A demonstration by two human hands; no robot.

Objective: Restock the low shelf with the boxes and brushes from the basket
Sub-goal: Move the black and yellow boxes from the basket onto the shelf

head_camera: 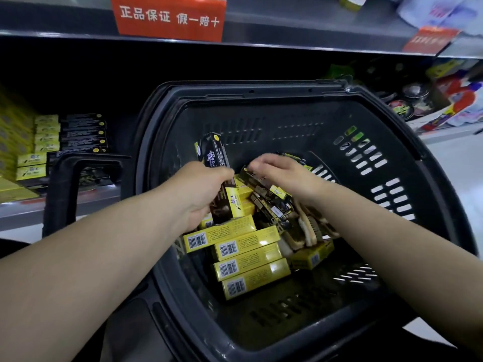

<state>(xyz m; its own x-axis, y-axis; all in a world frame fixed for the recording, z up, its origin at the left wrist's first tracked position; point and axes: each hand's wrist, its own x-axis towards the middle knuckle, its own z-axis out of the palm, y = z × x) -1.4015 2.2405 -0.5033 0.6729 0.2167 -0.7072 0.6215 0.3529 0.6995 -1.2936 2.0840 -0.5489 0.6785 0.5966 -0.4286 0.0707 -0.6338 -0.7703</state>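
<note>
A dark plastic basket (392,142) fills the middle of the view. Inside lie several yellow boxes (245,253) with barcodes, black-and-yellow boxes (271,205) and wooden brushes (311,231). My left hand (201,186) grips a bunch of black boxes (217,152) that stick up out of the fist. My right hand (279,173) pinches the end of another black box (252,177) lying on the pile. The low shelf (15,205) at the left holds rows of yellow and black boxes (70,137).
The basket's black handle (65,184) stands up at the left, between me and the low shelf. An upper shelf edge with a red sign (170,18) runs overhead. Round tins (407,105) and colourful packs (460,100) sit on the shelf at the right.
</note>
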